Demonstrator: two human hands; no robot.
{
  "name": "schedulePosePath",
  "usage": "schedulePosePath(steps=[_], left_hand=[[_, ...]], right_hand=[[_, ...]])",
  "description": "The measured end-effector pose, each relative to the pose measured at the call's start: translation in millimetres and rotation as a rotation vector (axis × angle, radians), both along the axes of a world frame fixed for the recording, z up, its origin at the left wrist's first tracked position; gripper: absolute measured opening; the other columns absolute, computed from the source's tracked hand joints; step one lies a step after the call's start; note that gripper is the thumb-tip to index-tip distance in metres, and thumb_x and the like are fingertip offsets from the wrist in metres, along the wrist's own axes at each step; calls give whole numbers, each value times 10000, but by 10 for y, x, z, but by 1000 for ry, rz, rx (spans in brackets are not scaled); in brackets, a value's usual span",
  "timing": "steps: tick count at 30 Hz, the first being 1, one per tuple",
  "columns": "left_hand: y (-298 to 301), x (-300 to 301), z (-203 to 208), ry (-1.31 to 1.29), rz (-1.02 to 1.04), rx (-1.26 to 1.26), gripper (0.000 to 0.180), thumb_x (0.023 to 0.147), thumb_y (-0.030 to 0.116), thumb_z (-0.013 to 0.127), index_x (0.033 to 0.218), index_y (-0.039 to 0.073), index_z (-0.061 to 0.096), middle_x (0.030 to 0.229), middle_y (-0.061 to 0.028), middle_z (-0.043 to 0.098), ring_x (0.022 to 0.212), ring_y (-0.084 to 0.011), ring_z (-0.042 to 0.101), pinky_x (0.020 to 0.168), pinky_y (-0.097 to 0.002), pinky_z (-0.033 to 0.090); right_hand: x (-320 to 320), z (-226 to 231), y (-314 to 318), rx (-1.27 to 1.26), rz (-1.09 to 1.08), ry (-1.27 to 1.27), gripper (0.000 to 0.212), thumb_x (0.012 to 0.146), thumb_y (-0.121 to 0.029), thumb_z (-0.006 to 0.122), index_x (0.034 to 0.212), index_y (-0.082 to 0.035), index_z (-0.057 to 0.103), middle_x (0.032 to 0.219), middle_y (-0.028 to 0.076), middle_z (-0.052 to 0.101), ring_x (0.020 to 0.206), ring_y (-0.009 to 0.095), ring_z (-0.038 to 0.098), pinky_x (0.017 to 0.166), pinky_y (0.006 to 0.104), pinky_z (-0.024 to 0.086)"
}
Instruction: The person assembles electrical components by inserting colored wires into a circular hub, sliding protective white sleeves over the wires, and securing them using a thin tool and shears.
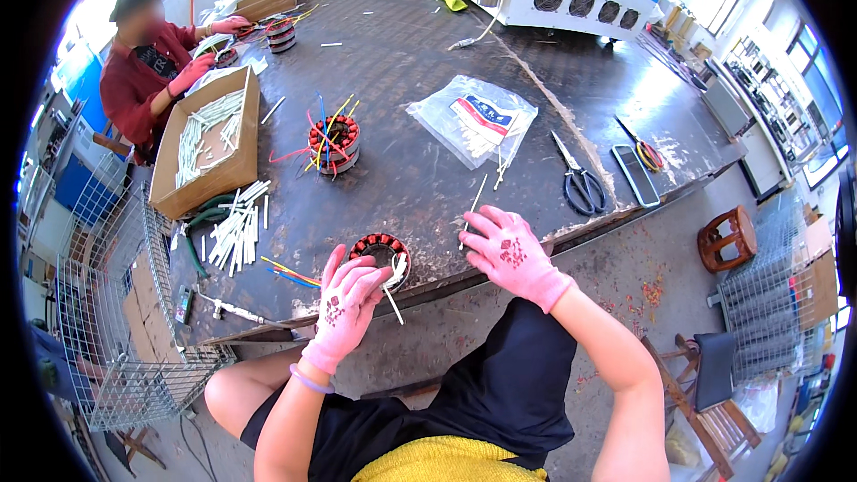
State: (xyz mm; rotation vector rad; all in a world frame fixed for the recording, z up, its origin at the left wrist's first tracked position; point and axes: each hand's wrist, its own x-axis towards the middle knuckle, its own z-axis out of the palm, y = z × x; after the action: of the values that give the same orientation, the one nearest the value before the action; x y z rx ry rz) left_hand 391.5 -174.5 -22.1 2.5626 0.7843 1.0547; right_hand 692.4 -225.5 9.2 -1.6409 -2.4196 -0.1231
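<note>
My left hand (346,303), in a pink glove, is closed around the near left side of a ring-shaped motor stator (367,246) with dark red windings, at the table's front edge. A knotted white cord (396,273) hangs over the ring's right side, beside my left fingertips. To the right, my right hand (513,254), gloved alike, lies with fingers stretched apart over the tabletop. Its fingertips meet a thin white stick-like piece (481,192); whether they grip it is unclear. Red, yellow and blue wires (293,274) lie left of the stator.
Another wound stator (334,145) stands farther back. White tubes (237,230) lie beside a cardboard box (253,125). A plastic bag (473,120), black-handled scissors (582,183), a phone (636,176) and orange-handled scissors (644,152) are on the right. A co-worker (147,71) sits far left.
</note>
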Motion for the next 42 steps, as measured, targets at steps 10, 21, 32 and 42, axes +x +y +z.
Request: schedulePosePath(steps=[10, 21, 32, 42], left_hand=[[-8, 23, -15, -19, 28, -6, 419, 715, -16, 681, 1116, 109, 683, 1023, -61, 680, 1123, -265, 611, 1150, -546, 318], [57, -91, 76, 17, -93, -64, 419, 735, -22, 660, 1129, 120, 676, 1032, -38, 691, 1167, -249, 602, 1165, -527, 300], [-21, -374, 271, 108, -131, -166, 304, 832, 32, 667, 1128, 98, 647, 1206, -64, 655, 1315, -321, 504, 1183, -527, 248], [-134, -193, 198, 89, -19, -65, 472, 695, 231, 835, 1099, 104, 627, 1222, -59, 616, 1315, -340, 484, 1168, -545, 268]], right_hand=[[-147, -55, -95, -18, -53, 46, 659, 741, -378, 781, 1276, -63, 561, 1370, 87, 518, 1288, 277, 467, 1053, 430, 393], [-51, -351, -170, 167, 69, 148, 369, 788, -239, 724, 1126, -118, 641, 1183, 22, 624, 1143, 221, 574, 983, 400, 455], [-615, 208, -787, -125, 109, 1135, 142, 874, -21, 672, 998, -63, 617, 1087, 108, 713, 836, 285, 712, 691, 317, 561], [-881, 192, -858, -255, 233, 969, 101, 838, -79, 692, 924, -87, 641, 1103, 91, 707, 747, 283, 685, 670, 332, 551]])
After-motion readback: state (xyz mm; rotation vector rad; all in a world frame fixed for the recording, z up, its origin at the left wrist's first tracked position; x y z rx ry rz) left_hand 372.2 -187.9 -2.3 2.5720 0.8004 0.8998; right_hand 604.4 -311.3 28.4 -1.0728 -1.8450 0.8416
